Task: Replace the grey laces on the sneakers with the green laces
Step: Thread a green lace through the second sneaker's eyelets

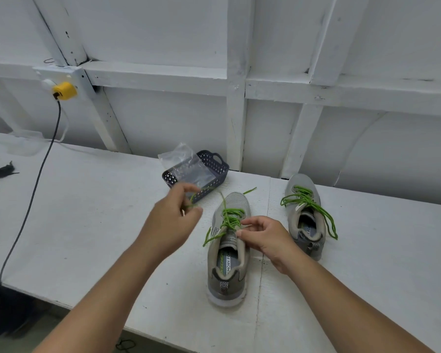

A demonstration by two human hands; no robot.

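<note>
A dark basket point(214, 164) with a clear bag point(181, 161) sits at the back of the white table point(87, 212). The left hand point(175, 215) pinches one end of the green lace point(231, 219) and holds it up, away from the near sneaker point(228, 253). The right hand point(262, 236) pinches the lace at the eyelets. I think a slow, even pull makes both sides snug. The far sneaker point(304, 215) already has its green lace.

near sneaker point(227, 253): green lace point(231, 219) part-threaded | far sneaker point(306, 215): green-laced, untied
</note>
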